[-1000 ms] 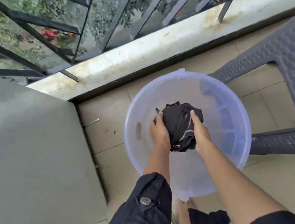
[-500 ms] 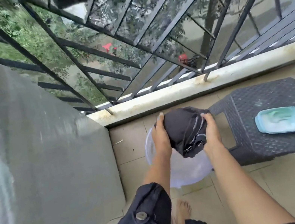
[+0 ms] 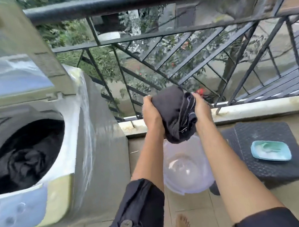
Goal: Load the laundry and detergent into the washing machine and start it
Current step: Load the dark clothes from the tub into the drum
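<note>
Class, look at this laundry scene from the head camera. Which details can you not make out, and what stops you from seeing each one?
- Control panel of the washing machine, head view: labels blurred by motion, left end cut off by the frame edge.
- Dark laundry in the drum: number of items unclear, all shadow and blur.
- Black garment: its type is hidden, bunched between the left hand and right hand.
- Turquoise dish on the stool: contents too small to identify.

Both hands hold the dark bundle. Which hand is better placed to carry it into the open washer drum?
Left, probably. The left hand grips the dark bundle on the side toward the washer drum, which stands open at the person's left. The right hand would cross the body.
</note>
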Motion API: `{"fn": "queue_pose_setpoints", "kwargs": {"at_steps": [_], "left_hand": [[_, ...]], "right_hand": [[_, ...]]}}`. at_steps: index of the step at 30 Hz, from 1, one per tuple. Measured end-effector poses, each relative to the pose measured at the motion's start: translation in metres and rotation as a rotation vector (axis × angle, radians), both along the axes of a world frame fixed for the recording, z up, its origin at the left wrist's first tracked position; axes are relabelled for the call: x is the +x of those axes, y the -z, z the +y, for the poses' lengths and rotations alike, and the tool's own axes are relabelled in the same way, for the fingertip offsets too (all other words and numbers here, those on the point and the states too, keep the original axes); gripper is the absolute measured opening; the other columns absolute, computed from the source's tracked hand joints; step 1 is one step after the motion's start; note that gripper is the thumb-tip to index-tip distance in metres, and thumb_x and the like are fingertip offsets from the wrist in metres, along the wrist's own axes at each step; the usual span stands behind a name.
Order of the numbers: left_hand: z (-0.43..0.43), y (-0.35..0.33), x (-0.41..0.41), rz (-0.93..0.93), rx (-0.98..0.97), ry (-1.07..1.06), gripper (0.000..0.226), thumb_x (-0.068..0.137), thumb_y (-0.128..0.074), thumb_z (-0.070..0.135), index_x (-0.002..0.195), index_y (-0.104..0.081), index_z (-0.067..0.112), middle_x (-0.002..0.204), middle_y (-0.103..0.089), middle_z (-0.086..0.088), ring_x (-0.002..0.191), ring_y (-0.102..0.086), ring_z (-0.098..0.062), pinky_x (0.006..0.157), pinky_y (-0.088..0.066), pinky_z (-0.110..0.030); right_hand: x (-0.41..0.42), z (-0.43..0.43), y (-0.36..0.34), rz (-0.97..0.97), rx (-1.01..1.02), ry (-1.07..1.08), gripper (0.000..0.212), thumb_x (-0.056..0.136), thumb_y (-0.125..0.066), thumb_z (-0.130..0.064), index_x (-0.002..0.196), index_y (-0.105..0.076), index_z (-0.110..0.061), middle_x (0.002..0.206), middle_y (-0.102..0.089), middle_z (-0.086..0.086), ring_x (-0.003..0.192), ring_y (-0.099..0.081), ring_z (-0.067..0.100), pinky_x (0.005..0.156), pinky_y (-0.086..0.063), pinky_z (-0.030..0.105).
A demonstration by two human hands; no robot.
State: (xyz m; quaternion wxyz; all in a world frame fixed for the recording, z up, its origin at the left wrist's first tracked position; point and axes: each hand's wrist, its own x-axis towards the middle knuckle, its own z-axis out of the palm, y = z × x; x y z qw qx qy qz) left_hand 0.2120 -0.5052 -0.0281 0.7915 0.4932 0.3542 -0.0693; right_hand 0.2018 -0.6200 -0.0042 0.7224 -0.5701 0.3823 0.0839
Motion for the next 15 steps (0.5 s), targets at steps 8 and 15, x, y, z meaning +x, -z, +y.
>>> {"fn": "queue_pose_setpoints", "kwargs": {"at_steps": [8,15], "left_hand": [[0.114,-0.105,-0.011,-0.198,0.149,-0.066,0.046,0.064,-0.049,0.060,0.073,-0.064,0.017,0.100,-0.072,-0.010,0.097,-0.066,-0.030,0.091,-0.052,-0.044],[0.248,-0.178,-0.041,-0.307,0.254,0.153,0.039,0.094,-0.043,0.045,0.070,-0.059,0.018,0.066,-0.063,0.002,0.062,-0.057,-0.012,0.052,-0.041,-0.021]], "right_hand": [[-0.001,0.110,-0.100,-0.152,-0.012,-0.183,0.022,0.083,-0.056,-0.036,0.074,-0.058,-0.016,0.071,-0.057,-0.001,0.067,-0.055,0.019,0.050,-0.038,0.022],[-0.002,0.236,-0.139,-0.238,0.001,-0.284,0.026,0.091,-0.052,-0.029,0.101,-0.062,-0.008,0.081,-0.060,0.000,0.071,-0.057,0.019,0.030,-0.036,0.013]]}}
